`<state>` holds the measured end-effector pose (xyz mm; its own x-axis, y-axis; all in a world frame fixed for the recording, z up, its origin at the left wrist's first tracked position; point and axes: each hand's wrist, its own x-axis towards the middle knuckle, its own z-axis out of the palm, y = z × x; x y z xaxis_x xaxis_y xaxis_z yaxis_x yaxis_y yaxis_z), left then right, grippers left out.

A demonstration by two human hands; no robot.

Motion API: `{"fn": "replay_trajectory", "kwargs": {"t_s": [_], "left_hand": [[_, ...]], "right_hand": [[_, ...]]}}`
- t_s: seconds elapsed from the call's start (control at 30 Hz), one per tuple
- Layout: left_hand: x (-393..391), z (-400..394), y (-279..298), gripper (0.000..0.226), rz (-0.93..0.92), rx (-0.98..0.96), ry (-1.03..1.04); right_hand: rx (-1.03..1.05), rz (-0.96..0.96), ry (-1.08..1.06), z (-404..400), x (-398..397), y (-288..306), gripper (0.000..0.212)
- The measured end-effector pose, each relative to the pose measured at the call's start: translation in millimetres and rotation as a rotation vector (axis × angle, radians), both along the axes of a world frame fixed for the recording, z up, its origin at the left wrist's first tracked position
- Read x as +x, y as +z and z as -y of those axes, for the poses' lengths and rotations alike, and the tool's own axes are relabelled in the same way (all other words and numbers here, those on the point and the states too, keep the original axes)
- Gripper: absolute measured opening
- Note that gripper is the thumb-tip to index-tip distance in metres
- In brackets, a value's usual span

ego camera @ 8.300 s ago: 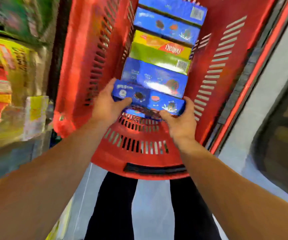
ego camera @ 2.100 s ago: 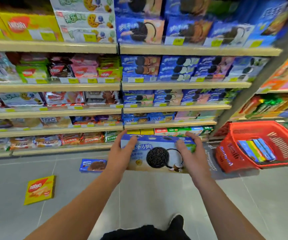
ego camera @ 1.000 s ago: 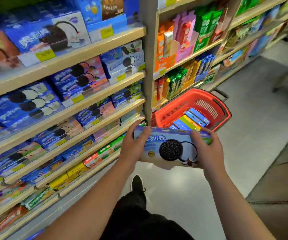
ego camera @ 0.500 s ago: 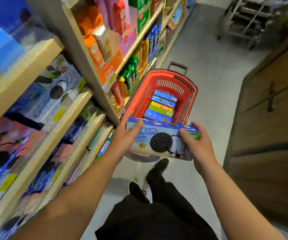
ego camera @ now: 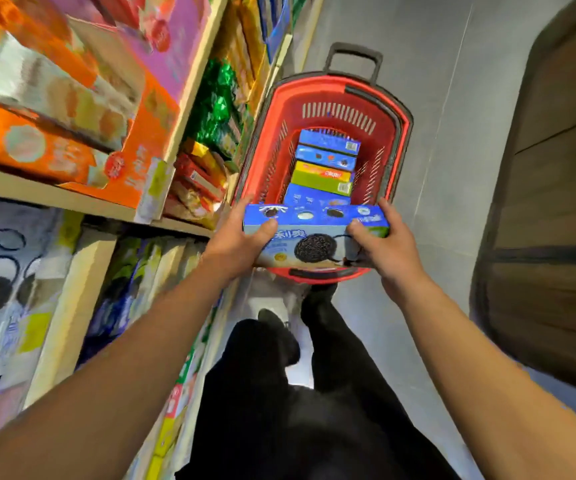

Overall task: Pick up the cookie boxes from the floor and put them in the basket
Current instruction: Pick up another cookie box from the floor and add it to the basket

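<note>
Boxes (ego camera: 324, 168) stacked in basket (ego camera: 402, 133); left hand (ego camera: 236, 242) and right hand (ego camera: 388, 251) grip cookie box (ego camera: 314, 233) by its ends above the rim, drop pending.

I see printed cardboard on the cookie box (ego camera: 314, 233) in front of me, its blue face smooth with a slight sheen. The boxes in the basket (ego camera: 324, 168) look like the same coated card, blue, yellow and green. The red basket (ego camera: 399, 133) reads as moulded plastic, slotted along its walls, with a dark matt handle (ego camera: 353, 51) of plastic. The floor (ego camera: 452, 98) looks like smooth grey tile with a dull finish. To my right the cabinet (ego camera: 556, 202) shows brown wood grain, matt. The shelf boards (ego camera: 54, 199) are pale and matt; the green packets (ego camera: 215, 102) glint like foil. My trousers (ego camera: 297, 410) are black cloth.
</note>
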<state>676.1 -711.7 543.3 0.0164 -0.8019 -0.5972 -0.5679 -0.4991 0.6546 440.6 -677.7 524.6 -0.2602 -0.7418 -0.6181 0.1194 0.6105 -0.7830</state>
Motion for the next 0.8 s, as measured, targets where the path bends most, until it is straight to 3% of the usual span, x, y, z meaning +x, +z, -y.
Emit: {"fn": "replay_trajectory", "kwargs": {"t_s": [0.1, 0.23, 0.37, 0.5, 0.6, 0.8], "left_hand": [[-8, 32, -34, 0.053, 0.006, -0.076, -0.041], [-8, 74, -104, 0.059, 0.066, -0.058, -0.165], [-9, 93, -176, 0.059, 0.042, 0.033, -0.207], [-2, 89, -244, 0.061, 0.126, 0.074, -0.340], [4, 82, -300, 0.061, 0.187, 0.111, -0.408], [0, 84, -381, 0.065, 0.286, 0.103, -0.492]], "right_hand": [[0.056, -0.003, -0.032, 27, -5, -32, 0.073], [0.126, -0.071, -0.049, 56, -5, -94, 0.076], [0.218, -0.153, -0.101, 60, 5, -160, 0.093], [0.297, -0.209, -0.076, 38, 15, -230, 0.089], [0.329, -0.290, -0.026, 26, 21, -286, 0.070], [0.405, -0.430, 0.113, 24, 32, -371, 0.064]]}}
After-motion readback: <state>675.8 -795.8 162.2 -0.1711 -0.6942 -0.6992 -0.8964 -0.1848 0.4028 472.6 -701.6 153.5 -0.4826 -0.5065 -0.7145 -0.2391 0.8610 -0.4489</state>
